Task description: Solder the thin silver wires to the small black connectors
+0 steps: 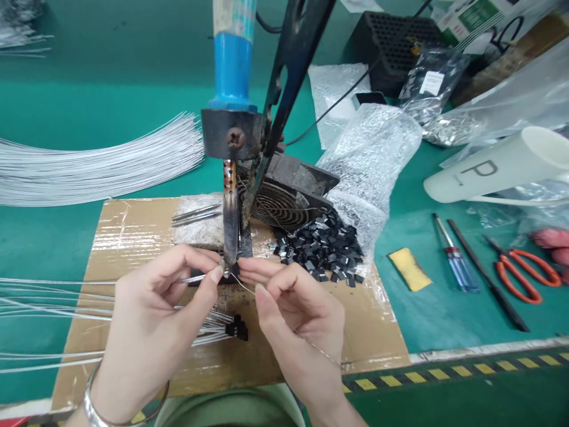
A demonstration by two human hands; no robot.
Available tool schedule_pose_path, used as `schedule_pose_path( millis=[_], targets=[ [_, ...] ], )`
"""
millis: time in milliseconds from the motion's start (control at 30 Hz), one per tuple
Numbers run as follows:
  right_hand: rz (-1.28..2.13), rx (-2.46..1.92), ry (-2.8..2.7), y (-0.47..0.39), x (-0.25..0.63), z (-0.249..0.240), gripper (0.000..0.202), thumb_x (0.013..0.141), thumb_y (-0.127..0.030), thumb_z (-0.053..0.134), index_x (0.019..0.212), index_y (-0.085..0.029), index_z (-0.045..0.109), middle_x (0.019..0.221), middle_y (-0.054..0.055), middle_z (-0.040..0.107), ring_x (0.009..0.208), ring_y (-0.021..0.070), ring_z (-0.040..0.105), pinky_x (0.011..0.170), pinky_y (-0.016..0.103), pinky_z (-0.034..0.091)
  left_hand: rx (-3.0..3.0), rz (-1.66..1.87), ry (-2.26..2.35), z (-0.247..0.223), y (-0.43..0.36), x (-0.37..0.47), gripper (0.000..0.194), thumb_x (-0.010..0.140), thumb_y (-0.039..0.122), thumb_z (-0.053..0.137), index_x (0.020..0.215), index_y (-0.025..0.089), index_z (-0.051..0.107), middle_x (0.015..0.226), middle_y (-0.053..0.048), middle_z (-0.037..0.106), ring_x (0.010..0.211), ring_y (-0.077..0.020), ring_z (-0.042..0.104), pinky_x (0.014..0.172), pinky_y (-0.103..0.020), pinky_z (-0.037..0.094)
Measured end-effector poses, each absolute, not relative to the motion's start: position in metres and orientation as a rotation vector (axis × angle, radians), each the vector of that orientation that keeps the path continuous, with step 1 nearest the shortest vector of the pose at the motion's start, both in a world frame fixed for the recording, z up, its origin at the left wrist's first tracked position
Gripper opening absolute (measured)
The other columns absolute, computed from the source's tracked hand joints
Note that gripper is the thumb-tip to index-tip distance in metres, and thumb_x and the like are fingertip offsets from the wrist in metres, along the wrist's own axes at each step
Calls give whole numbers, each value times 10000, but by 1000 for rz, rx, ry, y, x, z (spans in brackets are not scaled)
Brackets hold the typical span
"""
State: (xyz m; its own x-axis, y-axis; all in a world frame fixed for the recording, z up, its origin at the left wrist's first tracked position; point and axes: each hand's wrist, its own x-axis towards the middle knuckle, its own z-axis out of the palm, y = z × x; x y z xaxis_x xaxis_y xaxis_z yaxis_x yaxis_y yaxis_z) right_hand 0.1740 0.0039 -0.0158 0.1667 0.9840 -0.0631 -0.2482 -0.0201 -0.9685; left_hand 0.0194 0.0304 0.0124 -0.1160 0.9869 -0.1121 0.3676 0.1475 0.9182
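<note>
My left hand (164, 314) pinches a grey-white cable (193, 279) whose end lies under the tip of a mounted soldering iron (230, 219). Between the thumb and fingers of my right hand (297, 314) is a thin solder wire (242, 284), its end reaching to the iron's tip. A small black piece (235, 270) sits at the tip, partly hidden by my fingers. Below my hands, several cables with black connectors (237, 327) rest on the cardboard (364, 332). Loose black pieces (324, 246) are heaped to the right of the iron.
A fan (284, 196) stands behind the iron, near the black bracket (293, 65). Many cables (102, 166) lie at left. On the right are a yellow sponge (409, 268), screwdriver (461, 267), orange-handled pliers (524, 273) and a white cup (498, 166).
</note>
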Motion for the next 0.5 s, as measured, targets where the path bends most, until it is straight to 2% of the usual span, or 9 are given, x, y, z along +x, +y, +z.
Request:
schedule_pose_path(
  millis=[500],
  targets=[
    [1194, -1115, -906, 3, 172, -19, 272, 864, 17, 711, 781, -238, 662, 1130, 53, 875, 1052, 206, 853, 978, 308, 681, 1345, 977, 1619, 15, 31, 22, 76, 809, 214, 760, 757, 265, 784, 836, 38, 819, 737, -104, 767, 653, -103, 574]
  ],
)
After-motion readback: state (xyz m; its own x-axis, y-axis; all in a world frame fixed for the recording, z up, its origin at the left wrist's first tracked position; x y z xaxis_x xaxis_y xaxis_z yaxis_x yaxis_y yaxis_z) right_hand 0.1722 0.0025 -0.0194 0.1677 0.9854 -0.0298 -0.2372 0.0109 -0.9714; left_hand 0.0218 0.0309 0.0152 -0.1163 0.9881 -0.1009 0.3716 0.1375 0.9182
